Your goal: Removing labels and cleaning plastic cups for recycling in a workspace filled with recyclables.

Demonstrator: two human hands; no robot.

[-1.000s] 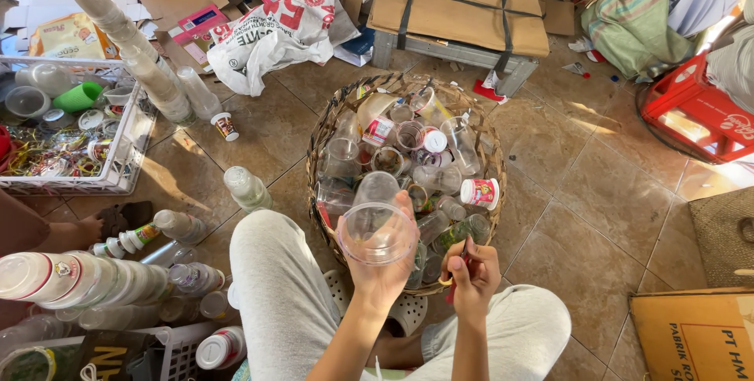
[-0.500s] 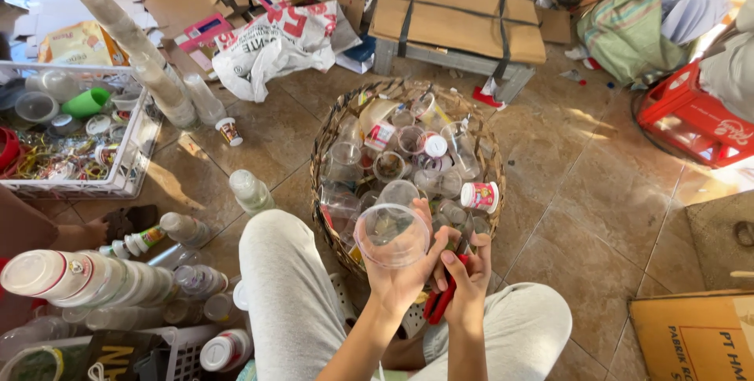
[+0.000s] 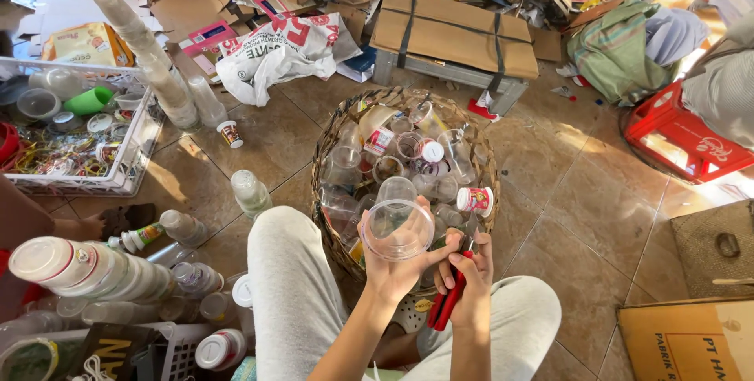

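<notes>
Holding a clear cup in left hand — red cutters in right hand.

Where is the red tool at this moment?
In the head view, the red tool is in the right hand, low in the middle, just below the woven basket and beside the clear cup.

**Bare Arms, Pale Grey Trousers**

The person's two forearms rise from six o'clock, both bare, with no sleeve, watch or bracelet showing. The left hand and right hand wear no gloves and no rings that can be made out. Light grey trousers of soft, sweatpant-like cloth cover both legs, one leg toward seven o'clock, the other toward five o'clock. The fabric is plain and unpatterned, creased at the knees. Feet cannot be told.
</notes>
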